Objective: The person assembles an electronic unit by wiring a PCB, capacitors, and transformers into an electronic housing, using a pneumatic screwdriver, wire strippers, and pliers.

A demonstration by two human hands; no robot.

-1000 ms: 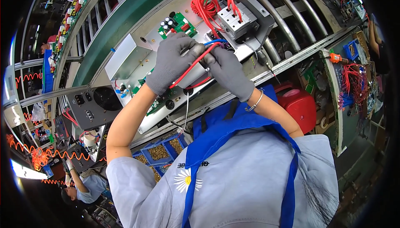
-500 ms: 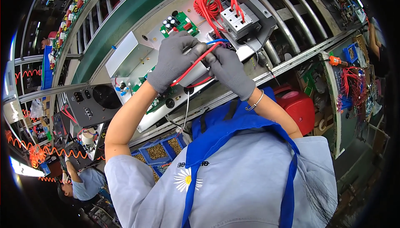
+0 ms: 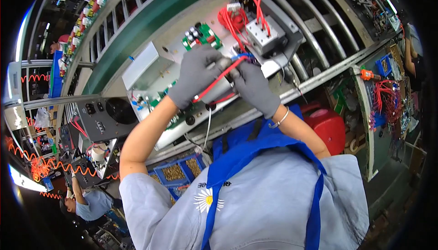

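Both of my hands wear grey gloves and meet over an open white metal chassis point(image 3: 165, 141). My left hand point(image 3: 197, 74) is closed, its fingertips pinched at a thick red cable point(image 3: 213, 84). Close against it, my right hand point(image 3: 256, 88) pinches the same cable from the other side. The gloves hide the exact spot between the fingertips. A short blue wire point(image 3: 240, 56) runs just beyond the fingers. Behind my hands sits a green circuit board point(image 3: 200, 36) with capacitors. To its right stand a grey terminal block point(image 3: 265, 35) and a coil of red wire point(image 3: 232, 19).
Metal rollers point(image 3: 315, 19) run along the right of the bench. A power screwdriver point(image 3: 292, 77) lies by the rail. Blue bins of brass fasteners point(image 3: 173, 172) sit below. A red stool point(image 3: 326, 129) is at right. A co-worker point(image 3: 93, 202) works at lower left.
My hands stay pinched at the red cable and have barely moved against the chassis. The whole view has shifted slightly, moving the bench a little right and down in the picture.
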